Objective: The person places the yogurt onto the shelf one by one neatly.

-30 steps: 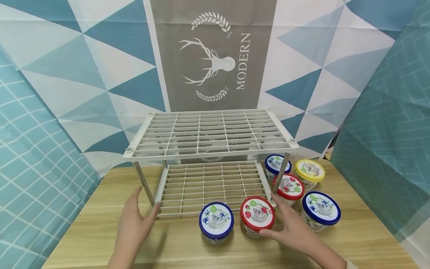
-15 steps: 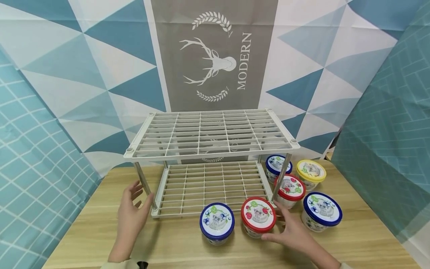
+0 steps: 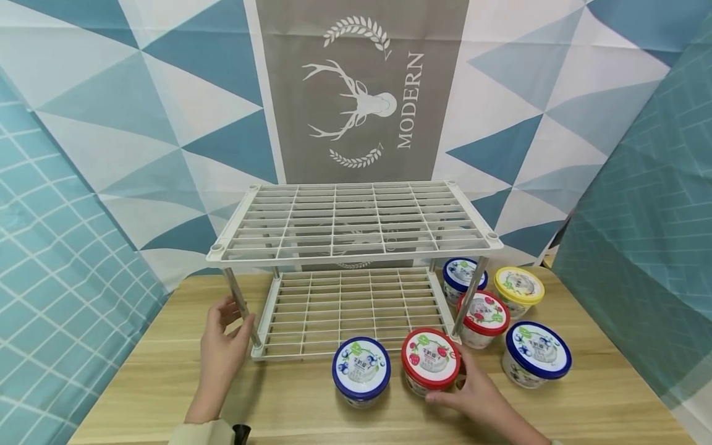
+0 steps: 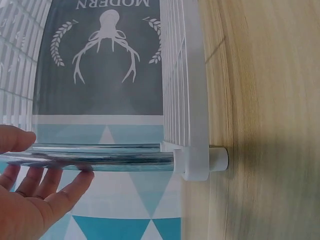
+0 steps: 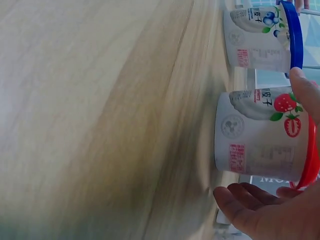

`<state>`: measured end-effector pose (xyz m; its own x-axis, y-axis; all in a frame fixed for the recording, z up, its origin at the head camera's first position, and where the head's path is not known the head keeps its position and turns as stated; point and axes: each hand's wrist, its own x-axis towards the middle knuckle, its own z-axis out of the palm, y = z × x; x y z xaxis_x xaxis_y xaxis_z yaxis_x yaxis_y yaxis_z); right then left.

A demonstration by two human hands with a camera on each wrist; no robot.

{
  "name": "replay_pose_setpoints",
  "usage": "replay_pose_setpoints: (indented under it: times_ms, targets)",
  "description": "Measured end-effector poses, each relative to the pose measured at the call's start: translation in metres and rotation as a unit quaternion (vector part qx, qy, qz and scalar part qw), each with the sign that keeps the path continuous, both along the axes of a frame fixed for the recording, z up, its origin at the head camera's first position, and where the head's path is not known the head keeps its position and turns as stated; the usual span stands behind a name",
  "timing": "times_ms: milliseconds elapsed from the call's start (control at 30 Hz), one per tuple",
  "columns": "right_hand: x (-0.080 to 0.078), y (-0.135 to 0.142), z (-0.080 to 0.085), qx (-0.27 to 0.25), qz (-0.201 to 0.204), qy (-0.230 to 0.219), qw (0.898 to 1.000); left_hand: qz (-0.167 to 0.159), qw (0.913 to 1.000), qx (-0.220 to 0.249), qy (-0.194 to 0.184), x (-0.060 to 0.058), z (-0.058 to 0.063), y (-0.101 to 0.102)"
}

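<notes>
A white two-tier rack (image 3: 356, 247) with metal posts stands on the wooden table. My left hand (image 3: 225, 340) is around its front left post (image 4: 120, 160), thumb on one side and fingertips curled against the other. A jelly cup with a red lid (image 3: 431, 358) and strawberry print sits upright before the rack's right side. My right hand (image 3: 470, 386) reaches around this cup from the right, thumb (image 5: 306, 92) by the lid. A narrow gap shows between its fingers (image 5: 235, 202) and the cup. Beside it on the left stands a blue-lidded blueberry cup (image 3: 361, 371).
Right of the rack stand more cups: a blue-lidded one (image 3: 463, 273) at the back, a red-lidded one (image 3: 484, 313), a yellow-lidded one (image 3: 520, 285) and a blue-lidded one (image 3: 538, 351). A patterned cloth (image 3: 217, 123) hangs behind the table (image 3: 150, 377).
The left hand's fingers have bent in around the post. The right hand's thumb has come closer to the front of the red-lidded cup. The view has shifted slightly.
</notes>
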<state>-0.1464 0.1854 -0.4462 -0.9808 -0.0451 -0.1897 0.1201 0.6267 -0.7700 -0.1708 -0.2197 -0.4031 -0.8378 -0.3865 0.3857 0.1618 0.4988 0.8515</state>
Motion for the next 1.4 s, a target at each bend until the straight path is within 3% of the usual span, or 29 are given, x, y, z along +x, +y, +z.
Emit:
replay_pose_setpoints:
  times_ms: [400, 733, 1033, 1400]
  targets:
    - [-0.006, -0.009, -0.01, -0.03, -0.032, 0.024, 0.999, -0.03, 0.9982, 0.033, 0.039, -0.012, -0.005, -0.001]
    - [-0.009, -0.012, -0.016, -0.055, -0.042, 0.026, 0.997, -0.047, 0.988, 0.059, 0.135, -0.012, -0.007, 0.001]
    - [-0.008, -0.014, -0.017, -0.077, -0.046, 0.023, 0.996, -0.053, 0.985, 0.053, 0.156, -0.013, -0.011, -0.001]
    - [-0.003, -0.012, -0.015, -0.056, -0.05, 0.033, 0.997, -0.053, 0.988, 0.042, 0.139, -0.012, -0.011, -0.004]
